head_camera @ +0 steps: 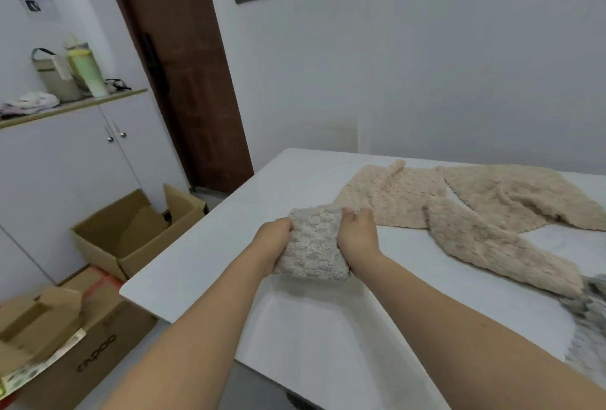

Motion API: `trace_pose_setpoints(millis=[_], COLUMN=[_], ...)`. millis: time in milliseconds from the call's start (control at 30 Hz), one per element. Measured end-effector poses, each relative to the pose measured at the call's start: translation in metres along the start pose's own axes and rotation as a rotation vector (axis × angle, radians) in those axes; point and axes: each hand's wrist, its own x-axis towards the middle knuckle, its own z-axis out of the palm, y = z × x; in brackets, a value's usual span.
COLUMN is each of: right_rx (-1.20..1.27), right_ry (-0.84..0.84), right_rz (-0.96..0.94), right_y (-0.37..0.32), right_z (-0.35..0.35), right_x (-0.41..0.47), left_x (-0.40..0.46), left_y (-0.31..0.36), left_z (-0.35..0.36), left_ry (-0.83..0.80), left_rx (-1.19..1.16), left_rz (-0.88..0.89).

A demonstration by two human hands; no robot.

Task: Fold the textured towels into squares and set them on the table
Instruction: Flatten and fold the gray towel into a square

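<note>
Both my bare forearms reach forward and angle in toward each other. My left hand (273, 242) grips the left edge of a folded towel (313, 245), its fingers curled underneath out of sight. My right hand (357, 236) grips the right edge, fingers (352, 213) bent over the far corner. My two wrists sit level, close together.

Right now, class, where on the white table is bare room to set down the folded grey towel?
Bare white table lies left of both hands, up to the far left corner, and near the front edge between the forearms. The right is crowded by unfolded beige textured towels and a grey towel.
</note>
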Motion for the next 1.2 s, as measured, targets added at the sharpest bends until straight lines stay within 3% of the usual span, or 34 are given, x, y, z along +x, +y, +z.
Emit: trace_pose_setpoints(millis=[167, 267, 400, 567, 800, 1100, 1200], right_rx=[-0.072, -0.159, -0.302, -0.716, -0.778, -0.850, -0.867], right_ry=[-0.087, -0.140, -0.185, -0.085, -0.035, -0.068, -0.056], right_rz=[-0.094, -0.184, -0.275, -0.343, -0.373, -0.429, -0.426], right_y=[-0.013, -0.012, -0.007, 0.016, 0.021, 0.018, 0.019], right_z=[0.070, 0.110, 0.165, 0.206, 0.223, 0.228, 0.228], right_x=[0.047, 0.085, 0.135, 0.186, 0.212, 0.218, 0.217], left_x=[0.081, 0.127, 0.191, 0.261, 0.298, 0.306, 0.300], left_y=[0.017, 0.031, 0.037, 0.010, 0.002, 0.008, 0.011], left_z=[-0.057, -0.085, -0.118, -0.121, -0.129, -0.135, -0.131], left_ry=[0.250, 0.300, 0.364, 0.473, 0.531, 0.506, 0.544], left_rx=[0.283, 0.411, 0.457, 0.385, 0.513, 0.540, 0.726], left_rz=[0.310, 0.435, 0.463, 0.490, 0.570, 0.528, 0.527])
